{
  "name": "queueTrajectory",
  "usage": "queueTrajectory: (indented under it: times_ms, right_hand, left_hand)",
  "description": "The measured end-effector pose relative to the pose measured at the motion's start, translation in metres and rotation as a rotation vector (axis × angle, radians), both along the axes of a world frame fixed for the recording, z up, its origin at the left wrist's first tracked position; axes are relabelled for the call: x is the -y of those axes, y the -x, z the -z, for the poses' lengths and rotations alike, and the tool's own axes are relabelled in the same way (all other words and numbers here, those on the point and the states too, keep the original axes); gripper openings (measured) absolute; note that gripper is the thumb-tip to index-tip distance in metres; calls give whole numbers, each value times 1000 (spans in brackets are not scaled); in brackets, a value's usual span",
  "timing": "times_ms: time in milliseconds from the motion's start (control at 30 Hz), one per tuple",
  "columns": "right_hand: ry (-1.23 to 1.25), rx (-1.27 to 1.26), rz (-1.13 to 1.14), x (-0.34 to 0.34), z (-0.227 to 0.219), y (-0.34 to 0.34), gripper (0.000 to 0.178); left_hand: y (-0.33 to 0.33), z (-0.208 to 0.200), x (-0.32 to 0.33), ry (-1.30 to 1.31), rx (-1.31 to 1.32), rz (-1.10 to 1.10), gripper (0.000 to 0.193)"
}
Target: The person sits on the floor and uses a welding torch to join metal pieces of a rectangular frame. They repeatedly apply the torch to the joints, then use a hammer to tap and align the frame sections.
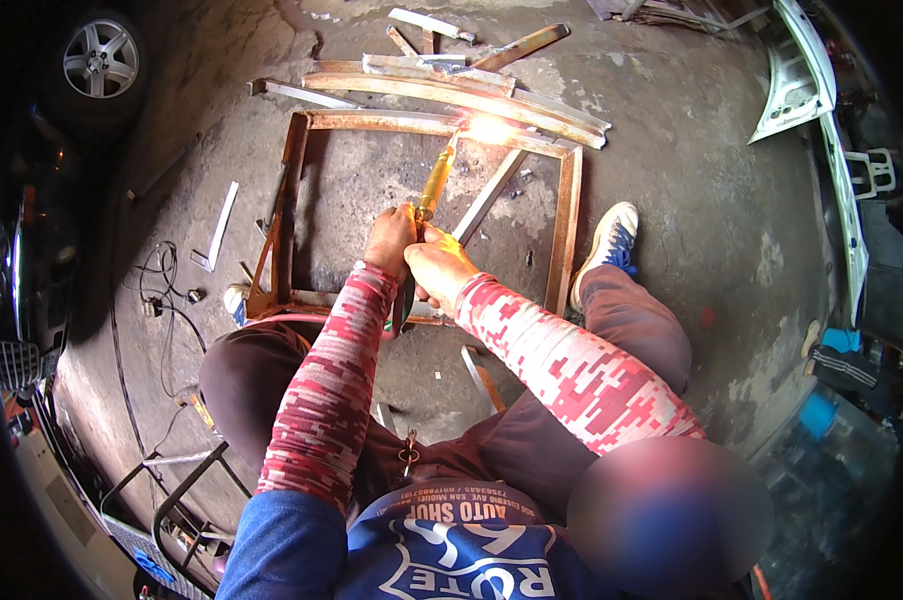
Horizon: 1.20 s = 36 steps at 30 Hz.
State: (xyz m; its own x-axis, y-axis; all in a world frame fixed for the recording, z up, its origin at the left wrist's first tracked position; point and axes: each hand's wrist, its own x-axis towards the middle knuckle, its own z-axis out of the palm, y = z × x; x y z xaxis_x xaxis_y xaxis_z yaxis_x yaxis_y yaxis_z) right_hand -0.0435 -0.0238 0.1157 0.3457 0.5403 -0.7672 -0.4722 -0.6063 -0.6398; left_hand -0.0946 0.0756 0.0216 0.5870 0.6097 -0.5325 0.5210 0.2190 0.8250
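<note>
Both hands are closed together around the handle of a welding torch (pixel 435 185) with a yellowish barrel. My left hand (pixel 389 240) wraps it from the left, and my right hand (pixel 439 264) grips just beside it, a little nearer to me. The torch tip reaches the far bar of a rusty rectangular metal frame (pixel 567 205). A bright arc glare (pixel 491 128) whites out that spot, so the joint there is hidden. The frame lies on the floor between my feet, and a bare metal brace (pixel 489 195) slants across its right corner.
Beyond the frame lie several rusty metal bars (pixel 411 88). Cables (pixel 166 275) and a thin angled strip (pixel 221 225) lie on the left floor. A car wheel (pixel 101 58) stands far left, a white car panel (pixel 796 75) at right, and a tubular metal rack (pixel 186 490) at lower left.
</note>
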Motion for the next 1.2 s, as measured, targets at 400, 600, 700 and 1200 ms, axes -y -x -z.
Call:
queueTrajectory:
  times_ms: [400, 600, 700, 1200]
  right_hand:
    - [24, -33, -4, 1, -3, -3, 48]
    - [0, -41, 24, 1, -1, -1, 32]
    - [-6, -33, 21, 2, -1, -1, 33]
    - [13, -25, 5, 0, -1, -1, 34]
  left_hand:
    - [-3, 4, -1, -6, -69, 6, 45]
    - [-6, 6, -4, 83, -98, -67, 18]
    - [-7, 6, -5, 303, -86, -215, 19]
    - [-5, 0, 0, 30, -85, -61, 20]
